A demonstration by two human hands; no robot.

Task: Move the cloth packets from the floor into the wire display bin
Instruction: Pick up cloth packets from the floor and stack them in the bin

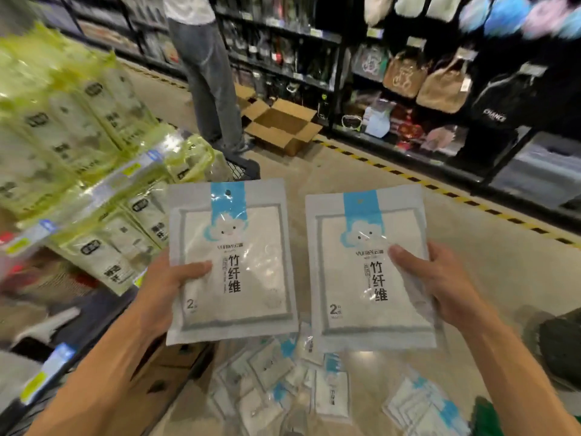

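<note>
gripping one cloth packet each: left hand (169,278) on left packet (231,262), right hand (440,278) on right packet (371,269) (thumbs on front).

floor (361,196): pale, under me
on it, near: heap of loose cloth packets (283,382)
farther off: open cardboard box (281,125), by the shelving

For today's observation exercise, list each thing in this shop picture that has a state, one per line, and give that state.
left hand: grips the left packet
right hand: grips the right packet
left packet: held up, sealed
right packet: held up, sealed
packets on the floor: loose heap, not yet moved
cardboard box: open, on the floor
</note>
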